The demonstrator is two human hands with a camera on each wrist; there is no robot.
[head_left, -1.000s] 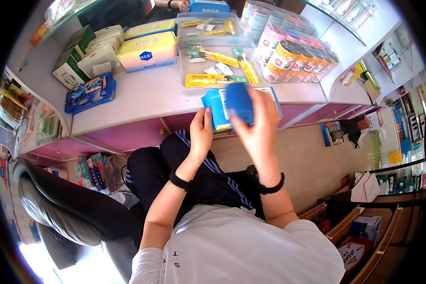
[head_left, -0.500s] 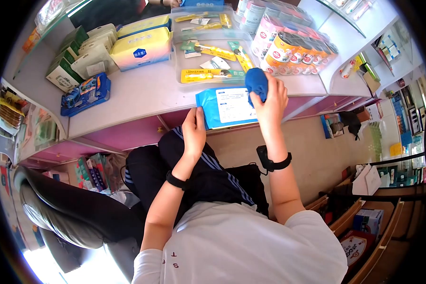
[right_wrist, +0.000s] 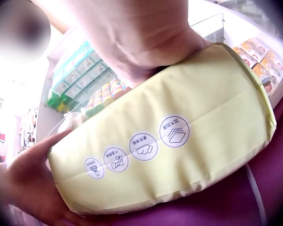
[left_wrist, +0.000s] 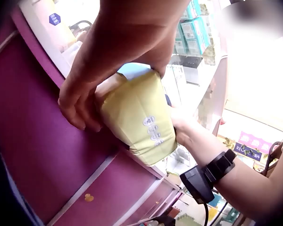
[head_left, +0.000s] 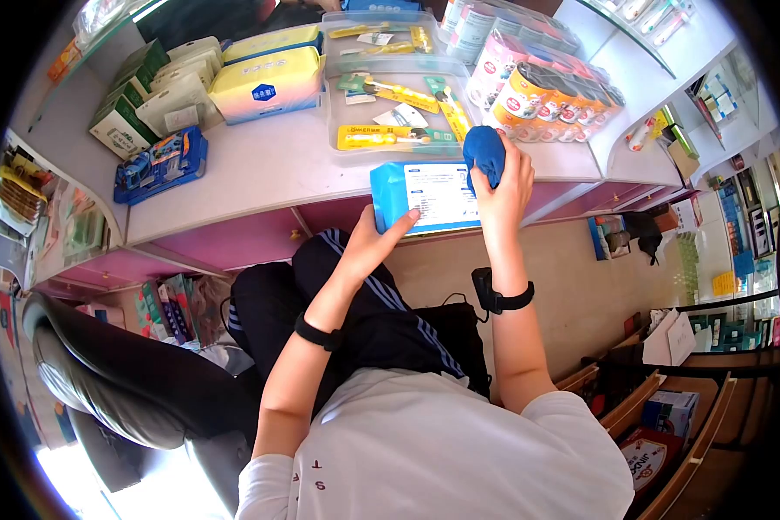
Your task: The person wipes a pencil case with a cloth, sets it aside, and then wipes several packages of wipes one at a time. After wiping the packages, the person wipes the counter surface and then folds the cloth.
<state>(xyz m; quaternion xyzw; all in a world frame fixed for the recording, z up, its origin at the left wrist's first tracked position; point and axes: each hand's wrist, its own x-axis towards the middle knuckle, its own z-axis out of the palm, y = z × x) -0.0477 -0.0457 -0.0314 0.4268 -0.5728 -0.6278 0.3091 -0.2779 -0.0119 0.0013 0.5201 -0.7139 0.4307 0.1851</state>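
A soft tissue pack [head_left: 438, 192], blue at its left end with a white printed label, is held up at the counter's front edge. My left hand [head_left: 374, 241] grips its left end, thumb across the label and the fingers behind. Seen from below in the right wrist view, the pack's side [right_wrist: 146, 150] is yellow with round printed icons. My right hand [head_left: 509, 186] holds a bunched blue cloth [head_left: 485, 156] at the pack's right end. In the left wrist view, the left hand's [left_wrist: 127, 47] fingers lie along the pack.
Behind the pack stands a clear plastic tray [head_left: 331, 130] with yellow-carded toothbrushes. Shrink-wrapped canisters [head_left: 542, 104] stand right of it. To the left are yellow and pink packs [head_left: 269, 87], green and white boxes [head_left: 121, 130] and a blue package [head_left: 160, 165]. Pink drawers [head_left: 225, 238] face my knees.
The right hand moved the blue cloth rightward from mid-pack to its right end. My left thumb shifted from the pack's left edge onto the label.
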